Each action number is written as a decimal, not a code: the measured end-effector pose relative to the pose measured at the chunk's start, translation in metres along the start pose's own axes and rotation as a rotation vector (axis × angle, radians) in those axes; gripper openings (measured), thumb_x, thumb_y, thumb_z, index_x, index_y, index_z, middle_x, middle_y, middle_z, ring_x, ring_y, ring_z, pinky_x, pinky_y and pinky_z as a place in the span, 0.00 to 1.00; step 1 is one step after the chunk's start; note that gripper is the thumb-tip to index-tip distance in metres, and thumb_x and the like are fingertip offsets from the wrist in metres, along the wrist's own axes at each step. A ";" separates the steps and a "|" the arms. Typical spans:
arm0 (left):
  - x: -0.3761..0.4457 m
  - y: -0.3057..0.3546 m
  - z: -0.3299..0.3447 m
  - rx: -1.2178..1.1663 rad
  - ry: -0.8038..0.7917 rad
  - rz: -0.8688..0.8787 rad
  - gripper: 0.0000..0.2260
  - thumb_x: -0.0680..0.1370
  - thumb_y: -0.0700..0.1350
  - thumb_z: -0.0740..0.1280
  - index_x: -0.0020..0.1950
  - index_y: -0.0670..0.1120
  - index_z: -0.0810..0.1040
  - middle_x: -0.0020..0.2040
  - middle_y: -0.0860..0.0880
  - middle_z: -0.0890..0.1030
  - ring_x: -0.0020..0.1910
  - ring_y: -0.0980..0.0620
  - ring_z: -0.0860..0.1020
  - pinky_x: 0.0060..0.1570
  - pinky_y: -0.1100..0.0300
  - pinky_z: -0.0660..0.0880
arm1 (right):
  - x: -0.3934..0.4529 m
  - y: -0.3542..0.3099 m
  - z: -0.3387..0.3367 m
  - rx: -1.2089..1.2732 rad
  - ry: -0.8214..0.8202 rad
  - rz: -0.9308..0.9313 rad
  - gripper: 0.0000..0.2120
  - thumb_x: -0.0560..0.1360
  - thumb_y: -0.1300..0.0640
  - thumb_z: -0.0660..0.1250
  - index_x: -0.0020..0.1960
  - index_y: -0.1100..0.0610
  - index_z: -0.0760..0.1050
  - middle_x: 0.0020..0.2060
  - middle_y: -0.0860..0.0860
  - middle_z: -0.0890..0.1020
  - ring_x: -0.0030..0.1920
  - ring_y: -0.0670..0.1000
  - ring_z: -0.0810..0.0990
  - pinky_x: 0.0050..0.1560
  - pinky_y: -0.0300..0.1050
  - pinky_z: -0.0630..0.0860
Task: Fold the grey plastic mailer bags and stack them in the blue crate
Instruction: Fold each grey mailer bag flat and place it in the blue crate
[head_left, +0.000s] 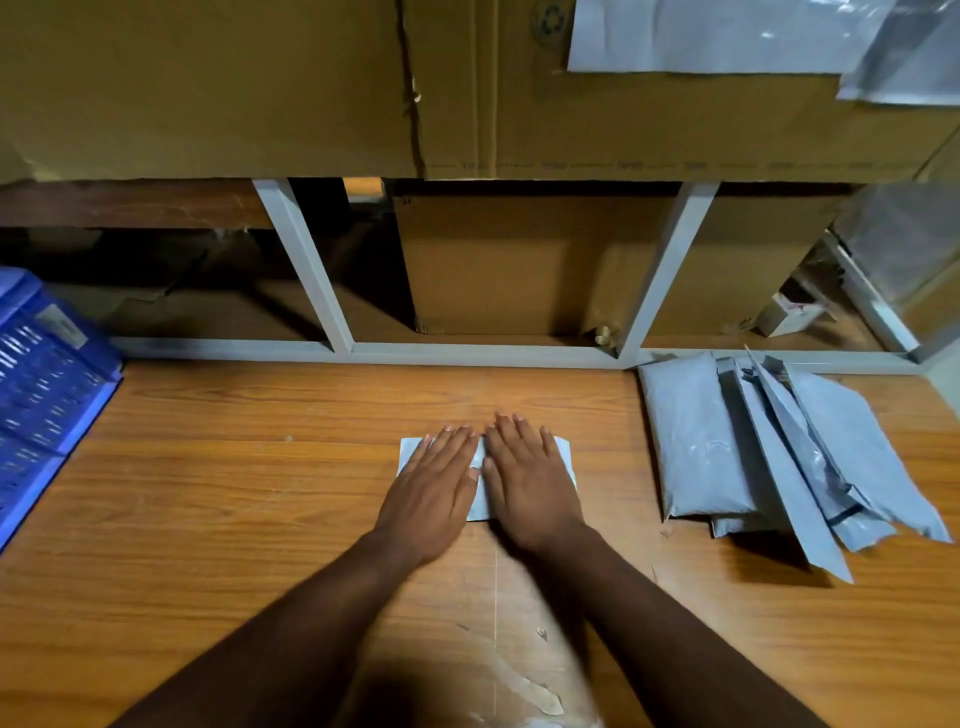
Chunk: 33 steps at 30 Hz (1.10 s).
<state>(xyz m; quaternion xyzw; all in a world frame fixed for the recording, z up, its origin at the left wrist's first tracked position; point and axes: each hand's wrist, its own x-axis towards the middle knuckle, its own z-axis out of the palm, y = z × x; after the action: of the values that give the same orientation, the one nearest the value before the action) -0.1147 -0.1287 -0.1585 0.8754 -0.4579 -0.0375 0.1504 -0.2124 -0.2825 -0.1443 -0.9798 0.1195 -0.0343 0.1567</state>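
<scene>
- Blue crate (47, 374) at far left edge of wooden table (260, 493), only partly in view; slotted walls, a pale label on its rim. Well apart from the hands.
- Left hand (434, 486) lies flat, palm down, fingers straight & close together, pressing on left half of folded grey mailer bag (480, 488).
- Folded bag sits mid-table, mostly hidden under both hands; corners show at upper left & upper right, a strip visible between the hands.
- Right hand (530, 483) also flat, fingers straight & slightly spread, pressing right half of same bag. Thumbs nearly touching.
- Pile of grey mailer bags (769, 452) to the right, near back edge of table, overlapping & fanned at angles; apart from the hands.
- Behind table: grey metal frame (311, 275) w/ cardboard boxes (519, 260) in & above it; more grey plastic sheets (727, 36) at upper right.
</scene>
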 end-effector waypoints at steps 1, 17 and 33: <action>0.000 0.000 0.005 0.034 -0.008 0.014 0.26 0.86 0.54 0.45 0.83 0.47 0.60 0.83 0.51 0.59 0.83 0.52 0.54 0.81 0.52 0.48 | 0.000 -0.003 0.009 -0.029 -0.012 -0.009 0.29 0.86 0.47 0.44 0.81 0.58 0.64 0.81 0.55 0.64 0.81 0.57 0.61 0.81 0.58 0.49; 0.007 -0.031 -0.033 -0.007 -0.011 -0.237 0.31 0.72 0.65 0.57 0.72 0.56 0.73 0.70 0.58 0.75 0.74 0.54 0.69 0.78 0.43 0.34 | -0.003 0.047 -0.039 0.010 -0.117 0.201 0.27 0.84 0.42 0.56 0.82 0.46 0.61 0.77 0.50 0.69 0.76 0.55 0.66 0.71 0.57 0.70; -0.023 -0.026 -0.079 -0.284 -0.016 0.044 0.08 0.76 0.49 0.74 0.52 0.57 0.78 0.57 0.61 0.74 0.61 0.60 0.71 0.60 0.56 0.73 | -0.028 0.046 -0.066 0.173 0.073 -0.071 0.10 0.72 0.56 0.72 0.49 0.47 0.74 0.63 0.48 0.78 0.63 0.52 0.76 0.57 0.47 0.73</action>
<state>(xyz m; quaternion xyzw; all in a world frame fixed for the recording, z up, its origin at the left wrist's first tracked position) -0.0912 -0.0777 -0.0928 0.8348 -0.4681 -0.1056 0.2700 -0.2568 -0.3382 -0.0967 -0.9643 0.0870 -0.0858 0.2348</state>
